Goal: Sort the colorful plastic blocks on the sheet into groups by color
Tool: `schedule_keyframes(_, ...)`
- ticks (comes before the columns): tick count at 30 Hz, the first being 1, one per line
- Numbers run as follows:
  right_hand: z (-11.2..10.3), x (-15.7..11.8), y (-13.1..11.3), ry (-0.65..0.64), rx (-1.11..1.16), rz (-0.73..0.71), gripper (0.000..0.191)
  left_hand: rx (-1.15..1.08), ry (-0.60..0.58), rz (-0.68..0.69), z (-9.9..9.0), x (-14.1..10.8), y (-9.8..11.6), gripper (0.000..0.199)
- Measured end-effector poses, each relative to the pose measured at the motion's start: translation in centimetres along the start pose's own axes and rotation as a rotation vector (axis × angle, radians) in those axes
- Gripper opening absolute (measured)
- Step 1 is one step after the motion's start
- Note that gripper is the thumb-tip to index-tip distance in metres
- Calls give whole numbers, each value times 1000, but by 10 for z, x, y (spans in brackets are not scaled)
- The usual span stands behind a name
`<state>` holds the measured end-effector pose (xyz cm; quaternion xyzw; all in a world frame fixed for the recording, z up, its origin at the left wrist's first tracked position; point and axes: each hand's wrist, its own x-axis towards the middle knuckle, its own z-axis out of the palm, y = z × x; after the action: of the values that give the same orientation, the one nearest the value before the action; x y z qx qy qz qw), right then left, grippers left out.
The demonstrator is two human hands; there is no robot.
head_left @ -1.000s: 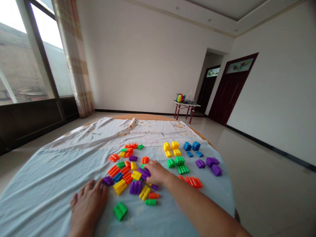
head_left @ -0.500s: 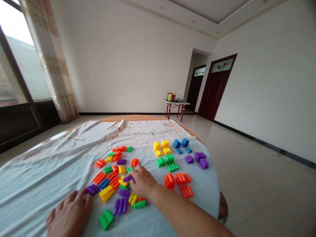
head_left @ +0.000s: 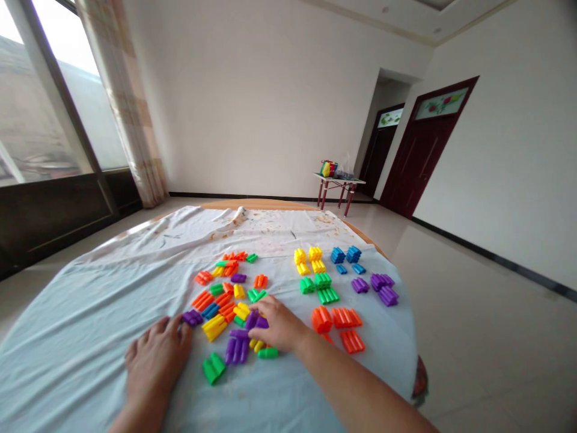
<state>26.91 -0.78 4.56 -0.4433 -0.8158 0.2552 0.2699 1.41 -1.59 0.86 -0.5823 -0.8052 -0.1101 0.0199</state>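
My right hand (head_left: 282,325) has its thumb and fingers around a purple block (head_left: 253,320) at the right of a mixed spread of coloured ribbed blocks. My left hand (head_left: 160,355) lies flat on the cloth with its fingers spread, its fingertips next to a purple block (head_left: 192,317). Near it are a yellow block (head_left: 214,328), a blue one (head_left: 210,310) and a green one (head_left: 214,368). Another purple block (head_left: 237,350) lies just below my right hand's fingers.
Blocks stand grouped by colour on the right: yellow (head_left: 315,255), blue (head_left: 353,254), green (head_left: 323,281), purple (head_left: 382,281) and orange (head_left: 346,317). A cloth (head_left: 90,337) covers the round table. A small table (head_left: 339,178) with bags stands beyond.
The camera view has shifted, so the table sits further right and higher. The purple piece in my right hand now shows as a wider ribbed block. My left hand remains flat on the cloth.
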Motion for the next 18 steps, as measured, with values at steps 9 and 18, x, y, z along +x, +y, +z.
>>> schedule_keyframes(9, -12, -25, -7, 134, -288, 73, 39, -19, 5, -3, -2, -2, 1, 59)
schedule_keyframes(18, -24, -17, -7, -175, -370, -156, 25, -15, -1, 1, -3, -2, 2, 58)
